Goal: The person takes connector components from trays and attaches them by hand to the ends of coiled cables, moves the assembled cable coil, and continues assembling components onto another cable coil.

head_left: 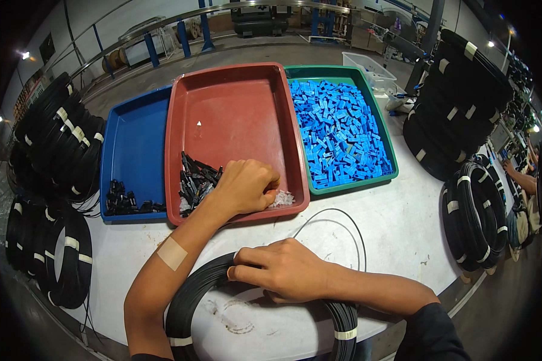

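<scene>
Two hands occupied: nearest, right hand (pixel 283 271) curled over and holding the black cable coil (pixel 180 304) on the white table (pixel 403 222), probably best kept steady without kinking. Farther, left hand (pixel 247 185) low in the red tray (pixel 238 117), between black parts (pixel 194 180) and clear pieces (pixel 285 198); likely wise to pinch lightly. Cut off: coil's bottom. Hidden: left fingertips, grip impossible to tell.

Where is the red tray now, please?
In the head view's upper centre, the red tray lies between the blue tray, left, and green tray, right, under the left hand.
</scene>
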### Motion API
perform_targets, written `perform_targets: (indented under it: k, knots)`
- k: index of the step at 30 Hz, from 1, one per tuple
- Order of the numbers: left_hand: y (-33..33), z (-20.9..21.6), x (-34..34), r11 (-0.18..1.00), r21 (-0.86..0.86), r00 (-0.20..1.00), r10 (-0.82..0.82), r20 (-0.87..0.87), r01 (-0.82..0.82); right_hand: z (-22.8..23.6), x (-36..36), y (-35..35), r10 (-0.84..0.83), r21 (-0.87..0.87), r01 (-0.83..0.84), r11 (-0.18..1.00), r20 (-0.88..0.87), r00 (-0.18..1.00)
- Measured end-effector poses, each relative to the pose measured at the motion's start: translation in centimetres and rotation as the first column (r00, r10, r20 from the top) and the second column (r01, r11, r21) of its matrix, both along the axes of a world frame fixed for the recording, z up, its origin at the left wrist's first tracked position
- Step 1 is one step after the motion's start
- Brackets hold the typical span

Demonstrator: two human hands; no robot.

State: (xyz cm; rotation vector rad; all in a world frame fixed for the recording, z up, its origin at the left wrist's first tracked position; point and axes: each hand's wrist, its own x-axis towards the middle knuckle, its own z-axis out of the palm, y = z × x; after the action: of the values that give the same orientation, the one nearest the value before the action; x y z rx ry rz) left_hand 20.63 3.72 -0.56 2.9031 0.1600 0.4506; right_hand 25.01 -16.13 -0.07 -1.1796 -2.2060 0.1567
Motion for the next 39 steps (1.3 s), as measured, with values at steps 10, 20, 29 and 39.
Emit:
perform_targets:
  k: [10, 20, 29, 39]
  knots:
    - [-1.7, 2.4, -8.6, 0.845, -0.527, 0.943, 0.099, 0.316, 0.088, -0.4, 0.1, -0.4, -0.143, 0.04, 0.149, 0.988, -0.13, 0.981]
    - [-5.3, 1.3, -15.4, 0.777, -0.594, 0.854, 0.151, 0.497, 0.209, 0.4, 0.1, -0.2, -0.231, 0.14, 0.311, 0.94, -0.406, 0.884]
    - [-6.3, 1.1, -15.9, 0.791, -0.584, 0.843, 0.18, 0.507, 0.183, 0.6, -0.1, -0.5, -0.226, 0.125, 0.293, 0.948, -0.383, 0.896]
    - [-6.4, 0.3, -15.8, 0.795, -0.572, 0.813, 0.191, 0.551, 0.2, 0.5, 0.0, -0.4, -0.211, 0.181, 0.292, 0.939, -0.367, 0.906]
